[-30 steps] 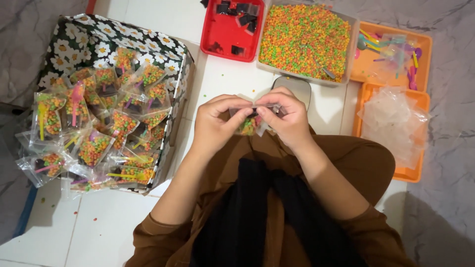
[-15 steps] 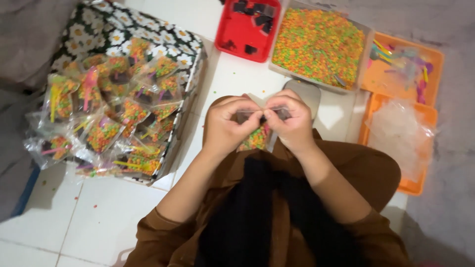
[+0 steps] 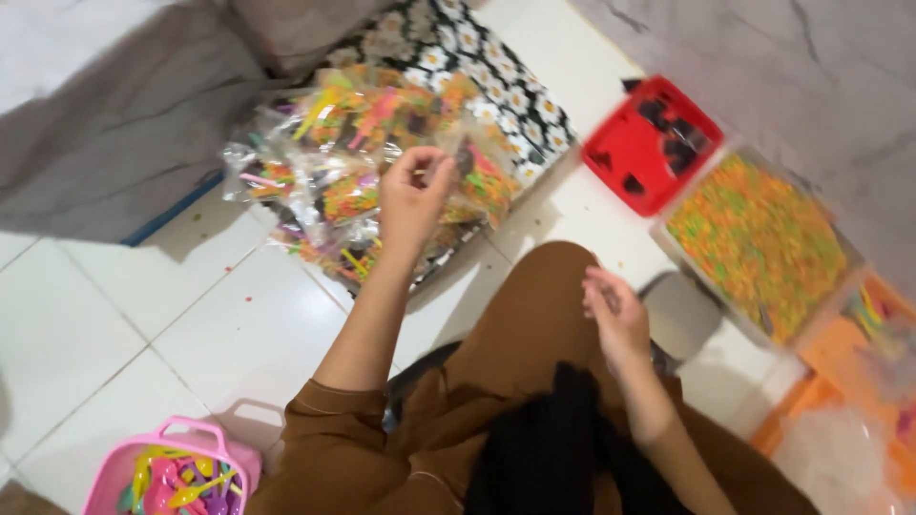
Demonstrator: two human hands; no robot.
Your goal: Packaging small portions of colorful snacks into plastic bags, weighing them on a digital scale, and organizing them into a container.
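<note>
Clear-plastic packet (image 3: 474, 170) pinched by left hand (image 3: 410, 202) over pile edge (image 3: 353, 181), right hand (image 3: 615, 319) empty

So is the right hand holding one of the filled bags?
No, the right hand hangs empty over the lap, while the left hand reaches over the pile of filled clear bags on the daisy-print tray.

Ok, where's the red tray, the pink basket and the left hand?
red tray (image 3: 634, 157), head view, bare red floor of the tray.
pink basket (image 3: 196, 429), head view, top rim.
left hand (image 3: 412, 198), head view, back of hand.

Brown long-sleeve top, black scarf.
</note>
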